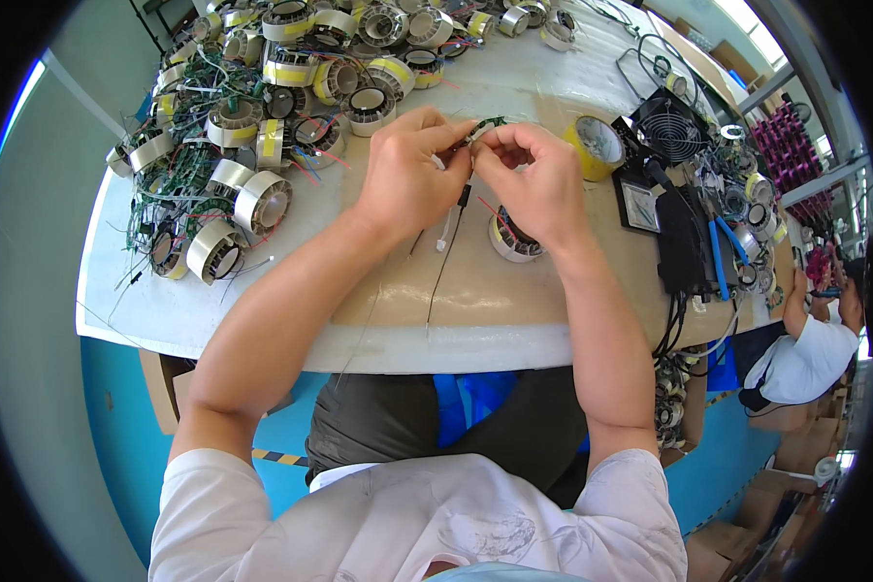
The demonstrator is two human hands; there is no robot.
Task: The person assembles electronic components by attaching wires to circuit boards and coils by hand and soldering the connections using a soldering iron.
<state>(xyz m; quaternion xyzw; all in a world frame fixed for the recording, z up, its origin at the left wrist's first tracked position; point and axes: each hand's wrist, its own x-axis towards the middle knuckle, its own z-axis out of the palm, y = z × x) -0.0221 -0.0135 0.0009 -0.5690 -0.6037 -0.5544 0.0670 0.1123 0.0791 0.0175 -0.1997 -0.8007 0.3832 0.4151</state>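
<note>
Left grip [414, 167] and right grip [538, 179] pinch board [489, 125] well inside table edge [495, 352].

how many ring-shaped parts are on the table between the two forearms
1: the ring-shaped part sits on the brown surface, partly covered by the right hand. Others could be hidden under that hand or the left hand.

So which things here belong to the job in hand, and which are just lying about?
Likely in the job:
small green board, at left hand's and right hand's fingertips
wires below the hands
single ring nearby

Seemingly lying about:
heaped rings
yellow roll
black fan
blue-handled pliers
</note>
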